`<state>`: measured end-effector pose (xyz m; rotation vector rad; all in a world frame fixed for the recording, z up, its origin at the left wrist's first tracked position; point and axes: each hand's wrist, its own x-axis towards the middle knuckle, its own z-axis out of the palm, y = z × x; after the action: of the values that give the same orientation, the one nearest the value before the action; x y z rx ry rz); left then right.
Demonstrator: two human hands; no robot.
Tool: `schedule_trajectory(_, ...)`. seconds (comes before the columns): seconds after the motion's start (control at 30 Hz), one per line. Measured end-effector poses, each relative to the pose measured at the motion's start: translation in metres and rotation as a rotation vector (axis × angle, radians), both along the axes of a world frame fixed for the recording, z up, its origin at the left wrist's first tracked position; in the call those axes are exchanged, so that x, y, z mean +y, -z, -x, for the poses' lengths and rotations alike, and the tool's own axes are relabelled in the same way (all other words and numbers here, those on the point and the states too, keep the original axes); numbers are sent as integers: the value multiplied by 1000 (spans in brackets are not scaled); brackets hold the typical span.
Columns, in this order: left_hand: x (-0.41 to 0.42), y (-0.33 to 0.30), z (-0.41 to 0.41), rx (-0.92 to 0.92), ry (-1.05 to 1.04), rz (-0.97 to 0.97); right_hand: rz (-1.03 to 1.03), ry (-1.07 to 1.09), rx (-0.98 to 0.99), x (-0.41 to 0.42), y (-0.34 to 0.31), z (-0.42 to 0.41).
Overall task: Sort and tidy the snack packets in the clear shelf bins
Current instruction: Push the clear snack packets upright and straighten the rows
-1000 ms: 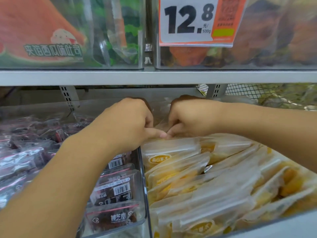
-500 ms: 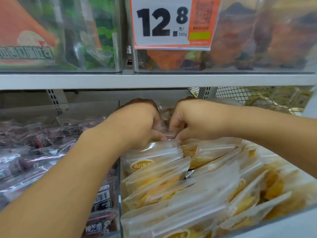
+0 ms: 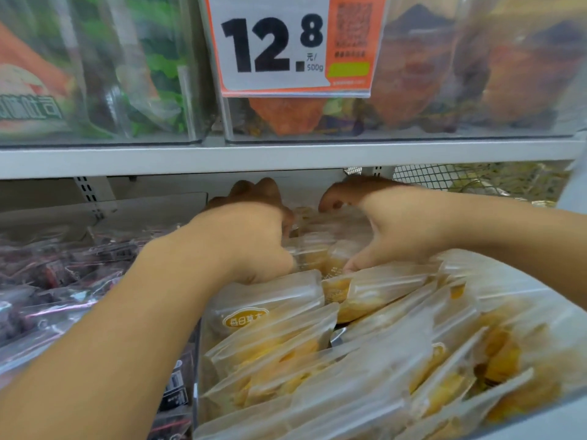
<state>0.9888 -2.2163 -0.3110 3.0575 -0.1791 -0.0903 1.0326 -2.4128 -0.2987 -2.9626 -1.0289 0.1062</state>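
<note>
**Both hands at the back of the yellow packet bin**

We are reaching with both arms under the shelf [image 3: 286, 157] into the clear bin [image 3: 198, 360] that is holding the yellow packets [image 3: 270, 331]. These packets are lying in overlapping rows, leaning toward the back, and they are filling the bin from its front edge to its back wall.

Our left hand [image 3: 251, 236] is sitting at the back left part of this bin. Its fingers are curling down and the thumb is pressing toward them over the top edge of a packet [image 3: 313, 252] at the back. It is looking like a pinch on that packet, but the picture is blurred here. Our right hand [image 3: 390, 223] is just beside it, at the back middle. Its fingers are bending down behind the same packet and the thumb is pointing down to its front, so this hand is holding the packet from the other side. The two hands are near each other but not touching.

In the bin to the left, dark packets [image 3: 63, 281] in purple and black wrap are lying in a loose heap, partly hidden by our left forearm.

On the shelf above, a price tag [image 3: 295, 42] showing 12.8 is hanging on the front of an upper bin [image 3: 476, 90] with orange and dark packets inside.
</note>
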Motion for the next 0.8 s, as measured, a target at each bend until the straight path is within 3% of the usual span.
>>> schedule_trajectory(0.13,-2,2,1,6,144,54,89,-39,122,7,10,-2)
schedule_trajectory(0.27,-3,9,-5,-65,174,123,-52,-69,169,20,8,0)
schedule_trajectory(0.53,22,9,2,-161,108,181,-339,-91,-217,16,7,19)
schedule_trajectory(0.8,41,12,14,-129,105,293,-346,-41,49,18,0,15)
